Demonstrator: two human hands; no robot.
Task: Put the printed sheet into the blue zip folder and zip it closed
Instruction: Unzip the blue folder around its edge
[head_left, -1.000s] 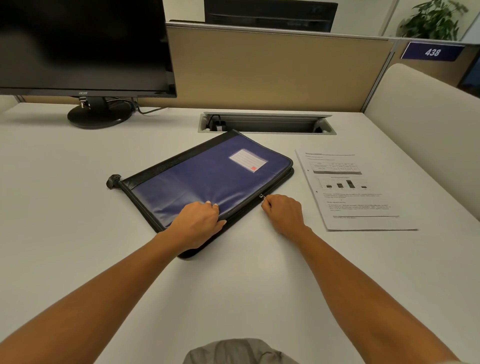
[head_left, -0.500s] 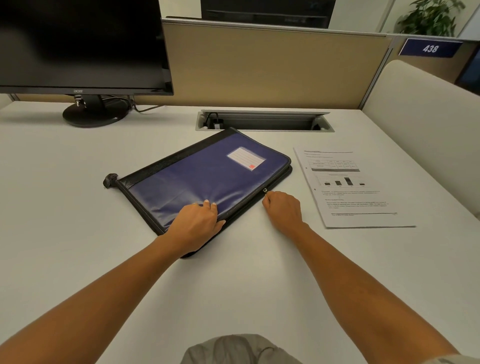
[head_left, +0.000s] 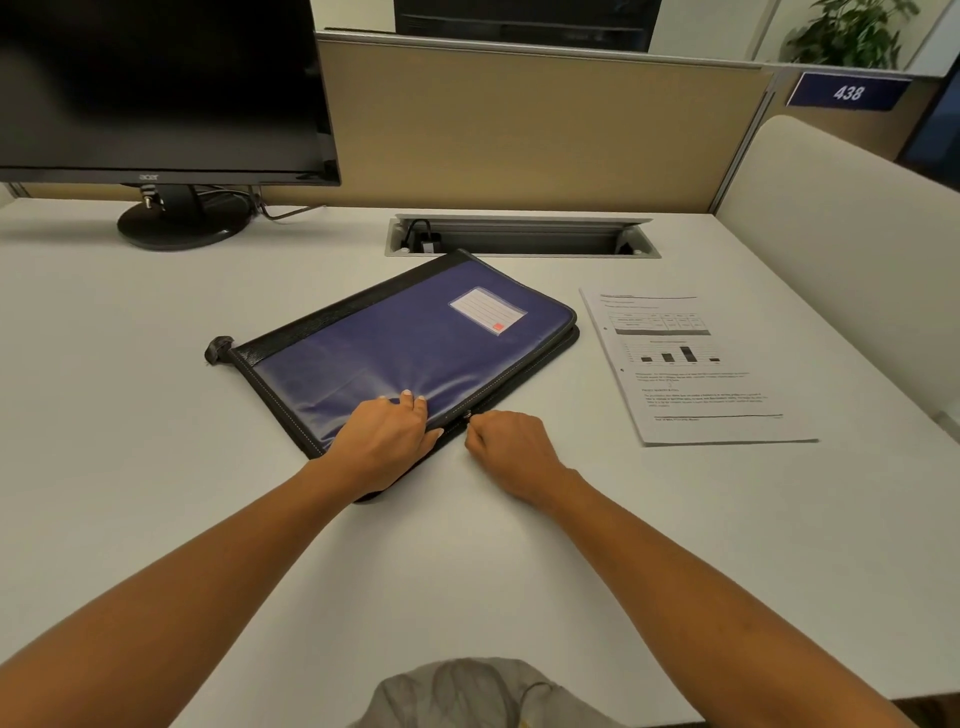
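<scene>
progress: early, by my read. Nothing is packed yet, and the opening step is in hand.
sheet: flat on the desk, just right of the folder, not inside.
left hand: fingers together, pressing down the folder's near corner.
right hand: thumb and finger pinch the zip pull on the near edge.
left to do: finish opening, slide the sheet in, zip shut.
around: monitor far left, cable hatch behind the folder.
obstructions: none between sheet and folder.

- Smooth white desk carries everything.
- Flat blue zip folder with black edging lies mid-desk.
- White printed paper sheet lies just right of it.
- Round black monitor base stands back left.
</scene>
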